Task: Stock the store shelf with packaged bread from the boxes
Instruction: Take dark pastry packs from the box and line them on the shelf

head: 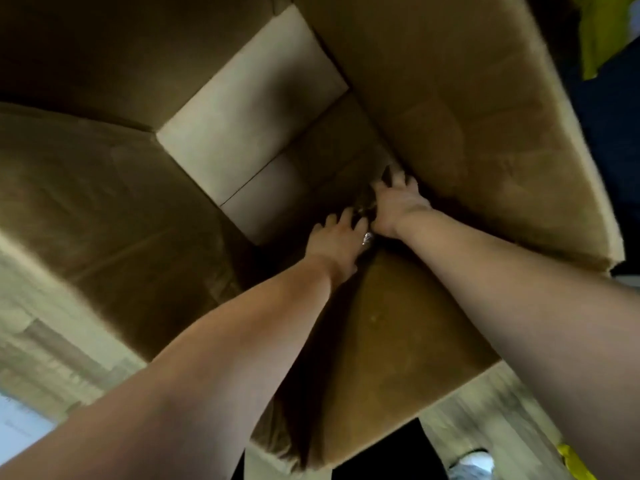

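Both my arms reach deep into a large open cardboard box (467, 109), down to its bottom right corner. A dark bread package (365, 206) in shiny clear plastic lies between my hands and is mostly hidden by them and by shadow. My left hand (337, 235) grips its near side, with the fingers curled over it and the thumb by a glint of plastic. My right hand (394, 202) grips its far side, with the fingertips close to the box wall.
The bare box floor (249, 109) shows pale flaps with a seam. Tall cardboard walls surround my arms. Outside the box lie light wood-look flooring (52, 358), a shoe (472, 462), a yellow item (573, 462) at the bottom right and a yellow-green item (599, 32) at the top right.
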Demonstrator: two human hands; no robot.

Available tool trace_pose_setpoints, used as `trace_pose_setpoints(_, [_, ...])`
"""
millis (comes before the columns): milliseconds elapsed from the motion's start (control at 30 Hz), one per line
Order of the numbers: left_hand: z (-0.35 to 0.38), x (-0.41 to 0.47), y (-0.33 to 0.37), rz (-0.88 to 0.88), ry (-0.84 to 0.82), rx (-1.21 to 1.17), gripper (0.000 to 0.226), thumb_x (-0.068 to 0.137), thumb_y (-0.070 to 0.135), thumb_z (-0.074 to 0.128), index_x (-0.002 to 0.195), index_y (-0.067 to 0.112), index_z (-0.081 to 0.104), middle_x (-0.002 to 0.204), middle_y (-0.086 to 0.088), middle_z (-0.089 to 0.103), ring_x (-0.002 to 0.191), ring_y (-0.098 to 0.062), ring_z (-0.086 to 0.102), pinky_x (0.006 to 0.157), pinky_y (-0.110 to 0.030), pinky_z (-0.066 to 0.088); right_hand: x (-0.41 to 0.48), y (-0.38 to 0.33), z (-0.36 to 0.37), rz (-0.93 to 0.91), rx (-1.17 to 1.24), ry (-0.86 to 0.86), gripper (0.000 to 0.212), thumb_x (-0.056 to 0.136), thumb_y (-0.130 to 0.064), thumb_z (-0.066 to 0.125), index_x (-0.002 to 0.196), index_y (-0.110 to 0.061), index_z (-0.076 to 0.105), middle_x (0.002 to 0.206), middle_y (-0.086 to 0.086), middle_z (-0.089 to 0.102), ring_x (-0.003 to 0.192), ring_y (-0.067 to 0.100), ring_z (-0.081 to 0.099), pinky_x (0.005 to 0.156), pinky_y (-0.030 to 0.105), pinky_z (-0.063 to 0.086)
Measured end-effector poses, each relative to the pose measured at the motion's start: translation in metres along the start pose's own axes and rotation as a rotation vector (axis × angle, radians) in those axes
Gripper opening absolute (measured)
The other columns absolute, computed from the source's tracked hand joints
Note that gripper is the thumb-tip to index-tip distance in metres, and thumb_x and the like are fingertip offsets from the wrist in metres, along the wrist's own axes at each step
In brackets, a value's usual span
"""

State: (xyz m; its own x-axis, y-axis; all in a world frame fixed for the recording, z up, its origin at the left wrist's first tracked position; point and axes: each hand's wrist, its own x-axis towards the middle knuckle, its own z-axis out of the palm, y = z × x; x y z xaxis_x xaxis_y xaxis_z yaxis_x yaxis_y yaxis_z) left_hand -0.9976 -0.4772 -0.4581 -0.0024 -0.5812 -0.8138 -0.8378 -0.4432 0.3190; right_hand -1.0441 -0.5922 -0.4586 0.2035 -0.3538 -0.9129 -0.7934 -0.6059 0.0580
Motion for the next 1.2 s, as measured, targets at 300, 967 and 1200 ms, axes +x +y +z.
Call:
trace_pose_setpoints(300, [0.015, 0.009, -0.003, -0.072, 0.027, 0.032, 0.083, 0.089, 0.022, 0.058, 0.151, 0.023, 0.002, 0.154, -0.019, 0.004, 0.137, -0.043, 0.015, 0.109, -0.054, 0.023, 0.009, -0.011, 0.007, -0.023, -0.195, 0.04, 0.055, 0.094, -0.024, 0.054, 0.144, -0.019, 0.031, 0.148, 0.013, 0.02, 0.128, 0.045, 0.024, 0.097, 0.053, 0.039])
trace_pose_setpoints(967, [-0.214, -0.212, -0.064, -0.319, 0.496, -0.038, 0.098, 0.082, 0.032, 0.067, 0.151, 0.023, -0.003, 0.13, -0.013, 0.031, 0.118, -0.031, 0.039, 0.092, -0.041, 0.042, -0.222, -0.081, -0.186, -0.402, 0.202, 0.453, 0.044, 0.086, -0.037, 0.061, 0.126, -0.021, 0.054, 0.122, 0.006, 0.048, 0.114, 0.032, 0.043, 0.1, 0.034, 0.037])
trace_pose_setpoints(1200, [-0.352, -0.348, -0.053, -0.247, 0.745, -0.028, 0.1, 0.081, 0.034, 0.069, 0.151, 0.022, -0.001, 0.128, -0.013, 0.034, 0.119, -0.032, 0.04, 0.094, -0.041, 0.042, -0.385, -0.085, -0.299, -0.507, 0.139, 0.892, 0.044, 0.09, -0.037, 0.056, 0.129, -0.02, 0.05, 0.129, 0.003, 0.045, 0.123, 0.028, 0.031, 0.099, 0.04, 0.04])
